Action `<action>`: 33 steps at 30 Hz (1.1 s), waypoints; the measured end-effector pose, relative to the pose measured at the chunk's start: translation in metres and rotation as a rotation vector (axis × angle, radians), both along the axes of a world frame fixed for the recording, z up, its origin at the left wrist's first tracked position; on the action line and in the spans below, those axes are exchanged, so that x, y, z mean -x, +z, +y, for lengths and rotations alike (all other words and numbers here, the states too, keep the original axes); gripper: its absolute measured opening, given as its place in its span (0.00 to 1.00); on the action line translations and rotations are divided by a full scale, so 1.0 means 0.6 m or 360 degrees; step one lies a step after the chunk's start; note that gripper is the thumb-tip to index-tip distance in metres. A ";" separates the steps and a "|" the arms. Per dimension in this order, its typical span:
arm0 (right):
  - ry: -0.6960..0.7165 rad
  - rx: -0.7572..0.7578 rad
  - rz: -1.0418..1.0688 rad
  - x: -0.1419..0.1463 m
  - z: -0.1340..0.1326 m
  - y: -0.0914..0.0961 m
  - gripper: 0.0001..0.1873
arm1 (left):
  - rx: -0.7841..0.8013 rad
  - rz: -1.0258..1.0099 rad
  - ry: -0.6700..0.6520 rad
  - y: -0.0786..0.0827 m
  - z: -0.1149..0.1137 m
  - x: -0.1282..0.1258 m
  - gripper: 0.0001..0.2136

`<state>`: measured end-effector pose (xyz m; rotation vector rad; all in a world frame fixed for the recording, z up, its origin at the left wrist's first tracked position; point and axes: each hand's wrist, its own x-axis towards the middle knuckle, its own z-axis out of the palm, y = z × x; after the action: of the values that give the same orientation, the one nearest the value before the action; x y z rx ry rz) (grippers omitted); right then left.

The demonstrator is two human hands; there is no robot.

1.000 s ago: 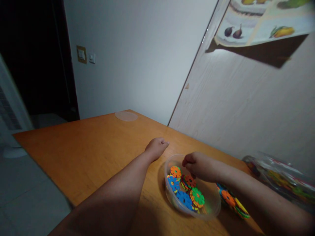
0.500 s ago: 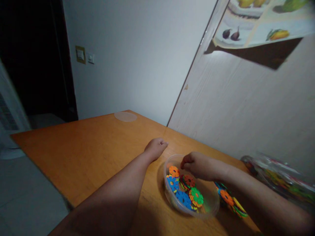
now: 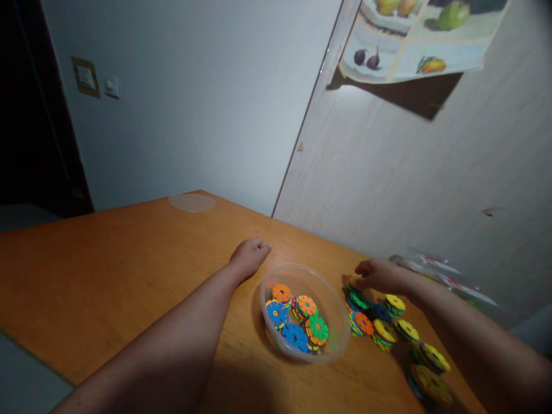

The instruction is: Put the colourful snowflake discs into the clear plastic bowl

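Observation:
A clear plastic bowl (image 3: 334,307) sits on the orange wooden table (image 3: 129,270) and holds several colourful flower-shaped discs (image 3: 297,319). My left hand (image 3: 249,257) rests on the table just left of the bowl, its fingers curled into a loose fist. My right hand (image 3: 379,276) reaches over a pile of loose discs (image 3: 379,322) to the right of the bowl. Its fingers are bent down onto the discs at the pile's far end, and I cannot see whether they grip one.
A clear round lid (image 3: 192,202) lies at the table's far edge. A clear plastic bag (image 3: 448,284) with coloured pieces lies by the wall at the right. A fruit poster (image 3: 409,40) hangs on the wall. More discs (image 3: 429,374) lie near my right forearm.
My right hand has left the bowl and moved right to the pile of loose discs. The view has swung to the right. My left hand has stayed by the bowl.

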<state>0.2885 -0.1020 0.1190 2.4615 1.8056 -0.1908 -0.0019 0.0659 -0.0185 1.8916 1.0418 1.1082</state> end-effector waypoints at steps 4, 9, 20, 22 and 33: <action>0.0009 0.0048 0.0006 -0.014 -0.007 -0.024 0.18 | -0.0003 0.0014 0.0001 0.002 -0.001 0.001 0.19; 0.0009 0.0038 -0.0013 -0.030 0.002 -0.043 0.14 | 0.0024 0.0004 -0.0015 0.004 -0.004 0.002 0.19; 0.0032 -0.0122 0.0007 -0.037 -0.004 -0.023 0.15 | 0.0057 0.0008 -0.0020 0.007 -0.007 0.002 0.18; 0.0066 -0.0139 0.0013 -0.021 -0.009 -0.011 0.15 | 0.0050 0.0012 -0.0020 0.007 -0.007 0.002 0.18; 0.0794 -0.0312 0.0219 0.169 -0.046 0.025 0.19 | 0.0087 -0.0021 -0.0011 0.007 -0.008 0.001 0.18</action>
<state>0.1872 -0.1295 0.1340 2.0561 2.5345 -0.1547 -0.0026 0.0610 -0.0142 1.8414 1.0474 1.0763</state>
